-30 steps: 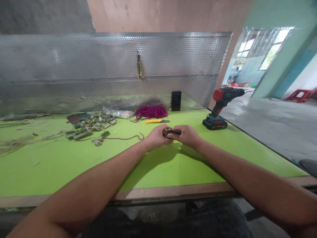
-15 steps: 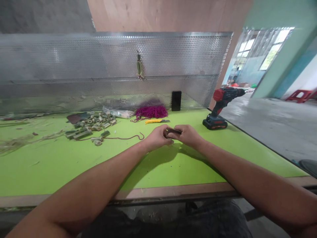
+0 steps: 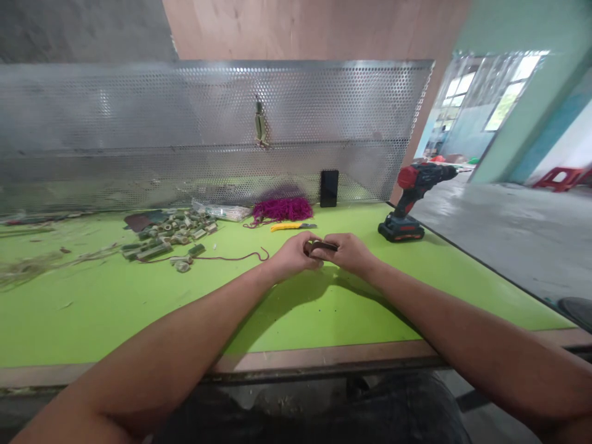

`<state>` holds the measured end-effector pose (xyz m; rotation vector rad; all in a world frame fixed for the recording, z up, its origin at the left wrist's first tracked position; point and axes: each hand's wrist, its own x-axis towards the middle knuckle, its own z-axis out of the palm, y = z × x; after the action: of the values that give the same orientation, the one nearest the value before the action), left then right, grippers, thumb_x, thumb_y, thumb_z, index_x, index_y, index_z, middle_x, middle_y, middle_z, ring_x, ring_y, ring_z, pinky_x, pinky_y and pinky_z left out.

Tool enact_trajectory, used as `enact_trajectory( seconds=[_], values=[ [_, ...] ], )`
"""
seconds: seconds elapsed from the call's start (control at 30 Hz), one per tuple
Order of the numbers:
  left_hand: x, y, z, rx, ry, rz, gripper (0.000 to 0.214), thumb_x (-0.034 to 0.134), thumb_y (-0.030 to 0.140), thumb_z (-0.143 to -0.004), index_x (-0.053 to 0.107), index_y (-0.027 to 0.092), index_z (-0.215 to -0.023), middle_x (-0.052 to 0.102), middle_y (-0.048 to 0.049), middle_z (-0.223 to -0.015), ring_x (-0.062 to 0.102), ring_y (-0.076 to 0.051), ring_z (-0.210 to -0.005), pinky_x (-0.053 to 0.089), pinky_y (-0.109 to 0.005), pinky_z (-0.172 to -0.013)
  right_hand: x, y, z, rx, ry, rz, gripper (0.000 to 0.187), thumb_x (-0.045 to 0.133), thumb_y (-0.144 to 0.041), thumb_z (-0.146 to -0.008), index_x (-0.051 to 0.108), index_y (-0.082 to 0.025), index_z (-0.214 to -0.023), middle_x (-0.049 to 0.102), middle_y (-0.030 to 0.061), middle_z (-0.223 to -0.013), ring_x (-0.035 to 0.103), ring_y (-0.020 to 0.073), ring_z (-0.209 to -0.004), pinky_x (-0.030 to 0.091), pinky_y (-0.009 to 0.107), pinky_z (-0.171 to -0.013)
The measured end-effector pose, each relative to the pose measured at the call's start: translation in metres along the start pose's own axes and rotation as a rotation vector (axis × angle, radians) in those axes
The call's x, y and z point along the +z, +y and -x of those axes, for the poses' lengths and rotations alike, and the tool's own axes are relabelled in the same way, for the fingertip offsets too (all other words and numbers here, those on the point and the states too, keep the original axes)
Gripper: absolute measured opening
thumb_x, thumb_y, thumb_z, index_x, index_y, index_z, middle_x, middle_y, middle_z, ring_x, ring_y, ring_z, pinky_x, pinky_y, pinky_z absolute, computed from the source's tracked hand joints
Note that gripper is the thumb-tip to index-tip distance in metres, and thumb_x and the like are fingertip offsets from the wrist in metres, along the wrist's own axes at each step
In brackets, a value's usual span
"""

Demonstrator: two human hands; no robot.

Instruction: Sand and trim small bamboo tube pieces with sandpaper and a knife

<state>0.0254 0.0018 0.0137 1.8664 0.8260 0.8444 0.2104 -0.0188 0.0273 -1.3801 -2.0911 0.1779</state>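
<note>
Above the green tabletop (image 3: 296, 314), my two hands meet in the middle of the view. My right hand (image 3: 350, 250) is closed on a dark brown flat piece (image 3: 324, 245), pinching it between thumb and fingers. My left hand (image 3: 296, 251) is curled closed against the other end of that piece. Whatever lies inside its fingers is mostly hidden. Just beyond the hands lies a yellow-handled utility knife (image 3: 289, 227). Left of them, a thin dark red cord (image 3: 235, 257) runs toward short cut bamboo pieces (image 3: 180, 229).
A cordless drill (image 3: 409, 200) stands at the right. Along the back are a purple string bundle (image 3: 283, 209), a black phone (image 3: 328, 188) and a clear bag of thin sticks (image 3: 224, 211). Against the perforated metal panel (image 3: 194, 123) hangs a small bamboo figure (image 3: 259, 123). Loose fibres (image 3: 32, 265) lie left.
Both hands stay in place. The dark brown piece between them has shifted very slightly to the left; nothing else has visibly moved.
</note>
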Motion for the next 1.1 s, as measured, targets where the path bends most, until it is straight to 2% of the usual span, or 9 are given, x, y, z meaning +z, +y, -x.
enact_trajectory(
  seconds=[0.1,0.23,0.37,0.47,0.6,0.73,0.83,1.0,1.1],
  values=[
    [-0.0002,-0.0014,-0.0003,0.012,-0.012,0.009,0.039,0.073,0.015,-0.064,0.055,0.015,-0.099,0.061,-0.0004,-0.079,0.060,-0.014,-0.070,0.048,-0.024,-0.061,-0.0006,-0.0014,0.0001,0.046,0.060,0.034,0.047,0.058,-0.061,-0.083,0.063,-0.017,-0.067,0.056,0.0012,-0.061,0.044,0.0123,-0.057,0.025,0.026,-0.053],
    [0.0000,-0.0035,-0.0009,0.036,-0.009,-0.017,0.039,0.072,0.015,-0.064,0.056,0.015,-0.100,0.060,0.0005,-0.079,0.059,-0.013,-0.070,0.046,-0.023,-0.060,-0.0019,-0.0022,0.0001,0.024,0.001,0.049,0.043,0.060,-0.058,-0.082,0.063,-0.017,-0.067,0.056,0.0008,-0.061,0.044,0.0122,-0.057,0.024,0.026,-0.054],
    [0.0002,-0.0025,-0.0011,0.049,0.007,-0.086,0.035,0.071,0.015,-0.064,0.055,0.016,-0.094,0.058,0.0020,-0.075,0.056,-0.012,-0.066,0.043,-0.023,-0.058,-0.0031,-0.0036,0.0006,0.048,0.060,0.069,0.045,0.057,-0.059,-0.084,0.065,-0.017,-0.069,0.057,0.0016,-0.063,0.043,0.0125,-0.058,0.024,0.027,-0.054],
    [0.0002,0.0001,-0.0006,0.051,0.003,-0.143,0.038,0.071,0.013,-0.063,0.056,0.015,-0.097,0.059,0.0011,-0.078,0.057,-0.013,-0.069,0.042,-0.023,-0.059,-0.0031,-0.0046,0.0011,0.032,0.009,0.071,0.044,0.060,-0.058,-0.083,0.064,-0.017,-0.067,0.056,0.0014,-0.062,0.043,0.0122,-0.058,0.023,0.027,-0.054],
    [0.0006,0.0023,0.0001,0.032,0.020,-0.188,0.034,0.069,0.013,-0.064,0.055,0.016,-0.095,0.056,0.0023,-0.075,0.054,-0.012,-0.065,0.039,-0.023,-0.055,-0.0022,-0.0039,0.0006,0.067,0.054,0.076,0.048,0.056,-0.062,-0.084,0.063,-0.017,-0.067,0.056,0.0017,-0.061,0.044,0.0124,-0.057,0.023,0.027,-0.054],
    [0.0015,0.0036,0.0006,0.040,0.017,-0.213,0.036,0.068,0.012,-0.063,0.055,0.016,-0.096,0.058,0.0012,-0.078,0.056,-0.013,-0.070,0.041,-0.023,-0.058,-0.0021,-0.0021,0.0001,0.056,0.000,0.078,0.046,0.059,-0.061,-0.082,0.062,-0.018,-0.066,0.055,0.0011,-0.061,0.044,0.0122,-0.057,0.023,0.027,-0.054],
    [0.0018,0.0047,0.0010,0.015,0.028,-0.213,0.034,0.068,0.013,-0.063,0.053,0.017,-0.094,0.056,0.0027,-0.074,0.054,-0.013,-0.065,0.039,-0.023,-0.055,-0.0026,-0.0014,-0.0001,0.076,0.074,0.083,0.049,0.056,-0.063,-0.083,0.062,-0.018,-0.067,0.056,0.0015,-0.062,0.043,0.0122,-0.057,0.023,0.026,-0.053],
    [0.0006,0.0027,0.0002,0.030,-0.001,-0.169,0.036,0.070,0.014,-0.063,0.054,0.016,-0.095,0.059,0.0010,-0.079,0.057,-0.014,-0.071,0.042,-0.024,-0.059,-0.0024,-0.0017,-0.0002,0.054,-0.002,0.073,0.047,0.058,-0.062,-0.082,0.063,-0.017,-0.067,0.057,0.0018,-0.062,0.044,0.0122,-0.056,0.023,0.026,-0.053],
    [0.0000,-0.0006,-0.0012,0.021,0.005,-0.166,0.035,0.070,0.016,-0.063,0.054,0.016,-0.094,0.056,0.0024,-0.074,0.055,-0.013,-0.066,0.041,-0.023,-0.056,-0.0024,-0.0012,-0.0005,0.080,0.057,0.075,0.050,0.055,-0.064,-0.084,0.065,-0.017,-0.069,0.058,0.0028,-0.063,0.045,0.0129,-0.058,0.024,0.027,-0.054]
  ],
)
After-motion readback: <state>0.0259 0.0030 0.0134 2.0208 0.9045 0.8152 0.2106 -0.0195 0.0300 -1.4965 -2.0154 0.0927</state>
